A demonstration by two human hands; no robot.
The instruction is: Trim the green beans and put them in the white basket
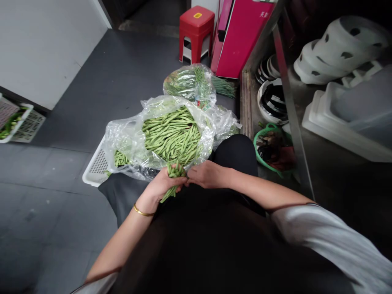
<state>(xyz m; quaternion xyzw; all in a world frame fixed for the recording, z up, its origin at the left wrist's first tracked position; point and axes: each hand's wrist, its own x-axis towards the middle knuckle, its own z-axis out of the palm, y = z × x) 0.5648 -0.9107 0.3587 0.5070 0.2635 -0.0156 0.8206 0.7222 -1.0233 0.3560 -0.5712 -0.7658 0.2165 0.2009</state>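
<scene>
My left hand [161, 184] is closed around a bunch of green beans [173, 175] held over my lap; a gold bangle sits on that wrist. My right hand [206, 174] meets the bunch from the right, its fingers pinched at the bean ends. Just beyond both hands a clear plastic bag [128, 141] lies open, heaped with loose green beans [171, 136]. It rests on a white slotted basket [96, 167] on the floor.
A second bag of long beans [188, 83] lies farther back. A red stool [196, 30] and a magenta box [241, 38] stand behind. A steel shelf unit [288, 98] on the right holds white trays, bowls and a green basket [269, 149]. A white crate [18, 120] sits at left.
</scene>
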